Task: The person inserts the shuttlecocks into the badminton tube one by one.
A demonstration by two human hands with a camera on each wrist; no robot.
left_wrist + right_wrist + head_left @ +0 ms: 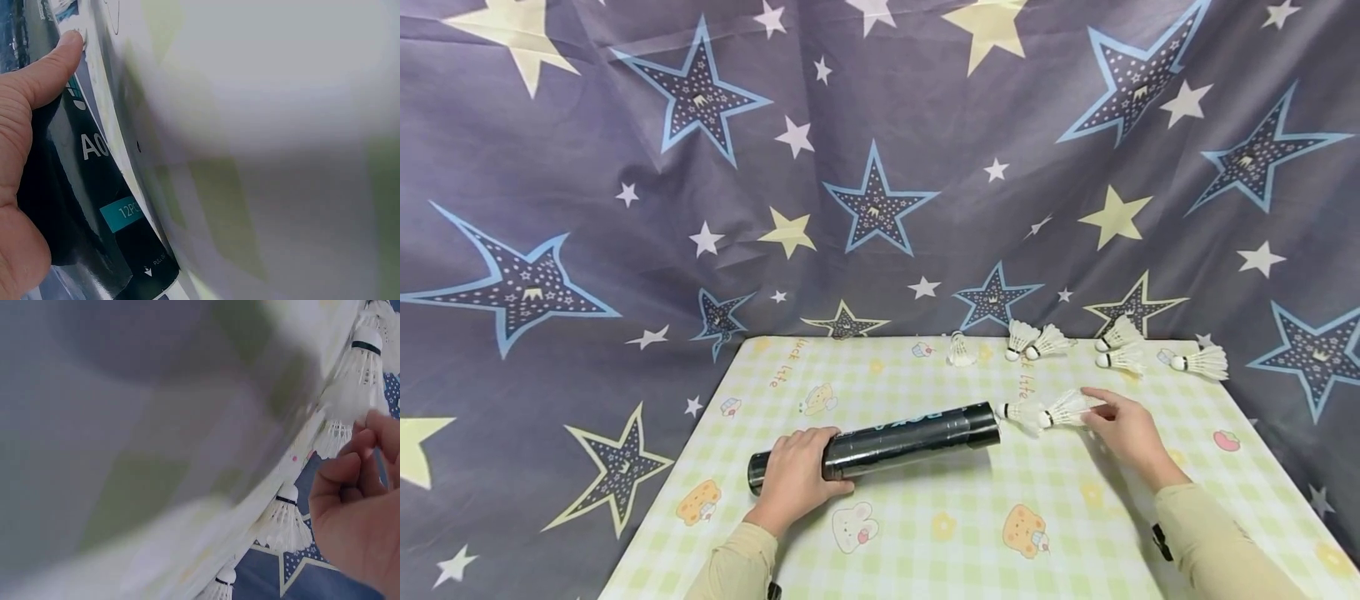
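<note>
Tube [906,442] (teal label [121,214] only in left wrist view) is gripped by left hand [801,477]; right hand [1127,432] pinches shuttlecock [1064,410].

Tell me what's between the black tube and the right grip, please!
Two shuttlecocks, seen in the head view: one by the end of the black tube, the other with its feathers pinched in the right grip.

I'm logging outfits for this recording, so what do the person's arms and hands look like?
The left sleeve and right sleeve are long and pale beige. The left hand and right hand are bare, without gloves. A black piece shows beside each sleeve near the wrist; its exact nature is unclear.
</note>
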